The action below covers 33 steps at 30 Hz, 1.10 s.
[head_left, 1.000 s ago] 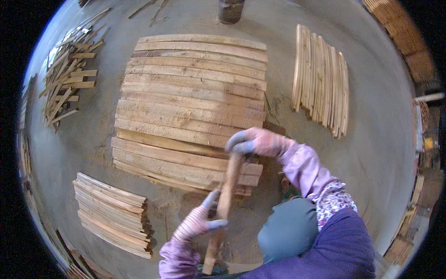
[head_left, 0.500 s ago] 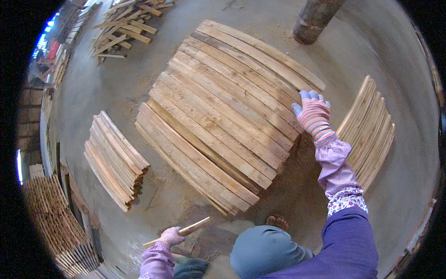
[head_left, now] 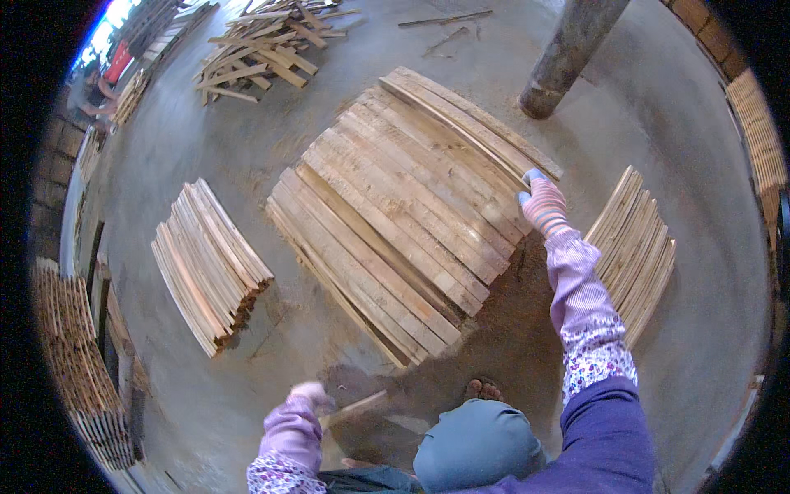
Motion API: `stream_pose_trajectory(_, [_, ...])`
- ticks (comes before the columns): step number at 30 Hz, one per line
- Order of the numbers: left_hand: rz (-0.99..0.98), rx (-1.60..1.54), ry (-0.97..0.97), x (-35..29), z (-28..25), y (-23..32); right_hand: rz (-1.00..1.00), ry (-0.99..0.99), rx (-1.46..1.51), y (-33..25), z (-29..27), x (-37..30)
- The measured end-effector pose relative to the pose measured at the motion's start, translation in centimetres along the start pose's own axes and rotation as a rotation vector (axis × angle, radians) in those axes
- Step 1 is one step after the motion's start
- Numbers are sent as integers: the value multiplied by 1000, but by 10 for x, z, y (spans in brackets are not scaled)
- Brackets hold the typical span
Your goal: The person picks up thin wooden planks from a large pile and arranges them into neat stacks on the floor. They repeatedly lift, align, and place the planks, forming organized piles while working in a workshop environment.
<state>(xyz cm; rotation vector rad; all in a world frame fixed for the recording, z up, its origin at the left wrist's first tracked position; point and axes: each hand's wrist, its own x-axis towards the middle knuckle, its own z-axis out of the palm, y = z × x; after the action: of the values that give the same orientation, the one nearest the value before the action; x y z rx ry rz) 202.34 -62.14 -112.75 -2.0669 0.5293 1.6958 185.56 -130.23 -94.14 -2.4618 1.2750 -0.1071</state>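
My left hand (head_left: pixel 306 398), in a pale glove, is closed around the end of a short wooden stick (head_left: pixel 355 408) held low near my knee. My right hand (head_left: pixel 539 200), in a striped pink glove, reaches out and rests on the near right edge of a big stack of long wooden planks (head_left: pixel 403 206) lying on the concrete floor. Its fingers touch the ends of the top planks; I cannot see whether they grip one.
A smaller pile of thin slats (head_left: pixel 210 263) lies left of the stack, another slat pile (head_left: pixel 638 247) right of my arm. A round post (head_left: pixel 568 53) stands behind the stack. Loose offcuts (head_left: pixel 259 41) lie far back; stacked wood (head_left: pixel 78 362) lines the left edge.
My right hand let go of the stick and reached out to the plank stack's right edge. My left hand lowered the stick toward the floor. My view swung left.
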Motion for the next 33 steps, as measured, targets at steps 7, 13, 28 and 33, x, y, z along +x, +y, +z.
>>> stream_pose_trajectory(7, [442,-982,778,-89,-119,143,187,-853,958,0,5,-152])
stream_pose_trajectory(13, [349,-1135,984,-80,-89,204,270,-1239,887,-53,40,-294])
stream_pose_trajectory(28, [276,-1371,1020,-52,-76,206,-826,-316,378,-231,72,-58])
stream_pose_trajectory(33, [480,-1468,1056,-86,-86,234,-399,-405,-317,-187,85,-200])
